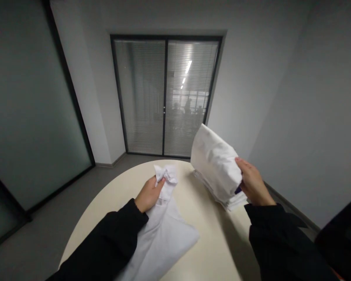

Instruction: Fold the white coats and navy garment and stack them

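Note:
My left hand (151, 193) is closed on the bunched, narrow end of a white garment (169, 230). The rest of that garment spreads loosely over the near part of the table, partly beneath my left sleeve; the bunched end resembles a collar or cuff, though I cannot tell which. At the right, my right hand (254, 182) grips the edge of a folded white cloth (215, 158), thumb on top and fingers hidden behind it. This folded piece is tilted up over a stack of flat white cloths (234, 202). A small dark purple patch shows below it, near my fingers.
The round cream table (105, 212) has a curved far edge. Beyond it stands a glazed double door (164, 97) with blinds. A frosted glass panel (29, 105) rises at the left, and a grey wall (312, 117) stands close on the right.

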The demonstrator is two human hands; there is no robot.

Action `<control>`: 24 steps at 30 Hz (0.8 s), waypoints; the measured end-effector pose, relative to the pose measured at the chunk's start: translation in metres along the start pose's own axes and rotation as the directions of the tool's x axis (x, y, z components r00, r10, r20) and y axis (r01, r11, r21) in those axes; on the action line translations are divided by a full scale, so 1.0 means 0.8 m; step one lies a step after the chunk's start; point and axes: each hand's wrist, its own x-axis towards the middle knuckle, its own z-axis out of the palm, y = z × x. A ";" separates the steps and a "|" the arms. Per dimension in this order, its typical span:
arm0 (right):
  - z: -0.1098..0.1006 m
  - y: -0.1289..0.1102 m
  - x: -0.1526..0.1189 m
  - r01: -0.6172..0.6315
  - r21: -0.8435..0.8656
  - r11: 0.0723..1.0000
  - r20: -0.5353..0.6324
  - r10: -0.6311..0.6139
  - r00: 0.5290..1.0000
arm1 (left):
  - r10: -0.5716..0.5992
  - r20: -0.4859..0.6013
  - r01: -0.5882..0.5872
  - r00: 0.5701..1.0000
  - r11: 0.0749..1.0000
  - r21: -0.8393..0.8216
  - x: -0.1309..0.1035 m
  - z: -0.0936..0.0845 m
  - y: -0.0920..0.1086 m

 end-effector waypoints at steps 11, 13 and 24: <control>0.025 0.064 -0.030 0.155 -0.609 0.778 0.200 -0.038 0.979 | -0.268 -0.238 0.237 0.934 0.960 -0.149 -0.032 0.039 -0.168; 0.070 0.054 -0.063 0.232 -0.592 0.772 0.410 0.040 0.911 | -0.318 -0.269 0.269 0.909 0.942 -0.203 -0.030 0.033 -0.176; 0.193 0.039 -0.135 0.235 -0.745 0.624 0.449 0.208 0.869 | -0.351 -0.339 0.263 0.873 0.923 -0.281 -0.028 0.021 -0.166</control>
